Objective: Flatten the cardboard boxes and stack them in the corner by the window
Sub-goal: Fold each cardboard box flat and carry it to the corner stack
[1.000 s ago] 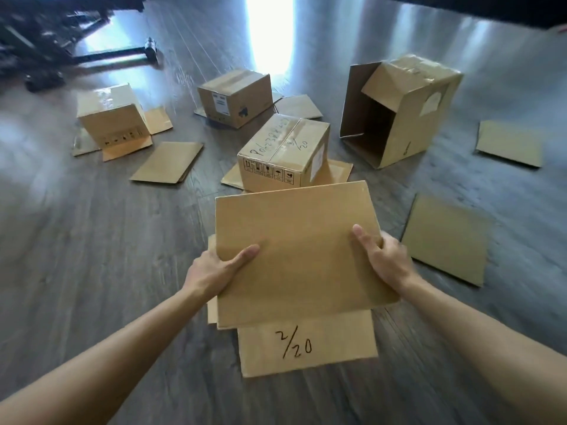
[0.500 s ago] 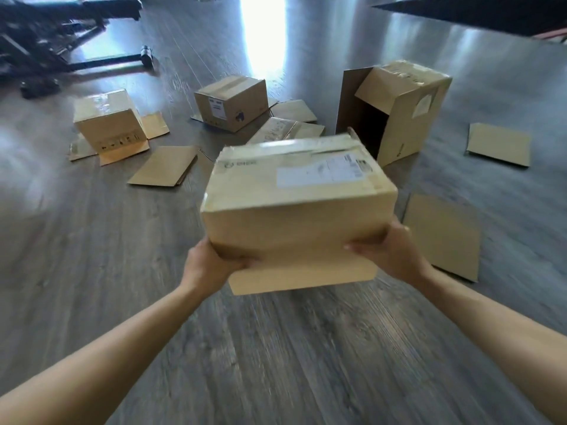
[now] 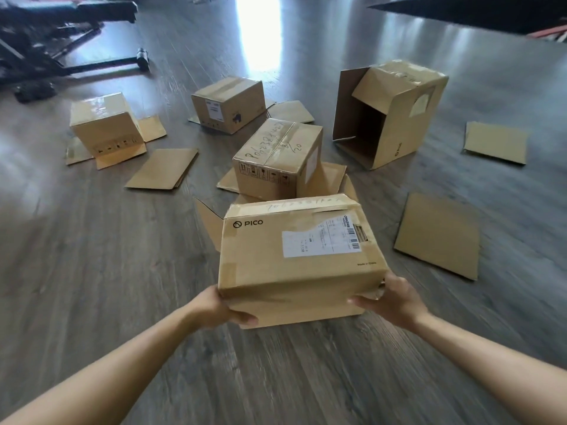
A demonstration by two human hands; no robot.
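Compared with half a second ago, the PICO box is sitting lower and nearer the hands, its labelled face now tipping up toward the camera, and the handwritten box behind it is showing fully again. Both hands are gripping the PICO box at its near bottom corners: the left hand is curling under the left corner, the right hand is wrapping fingers over the right one. Whether the box is touching the floor cannot be told. Its far flaps are splaying open behind it; its inside is hidden.

Just behind the PICO box, the handwritten box is standing taped shut on spread flaps. Farther behind and to the right, a tall box is lying on its side with its mouth facing the camera, showing a dark interior with nothing visible in it. Behind and left, a labelled box is sitting closed, and far left another box is resting upside down on its opened flaps. Flat sheets are lying around: one left of the handwritten box, one just right of the PICO box, one far right, one behind the handwritten box. A black metal frame is standing at far left behind everything.
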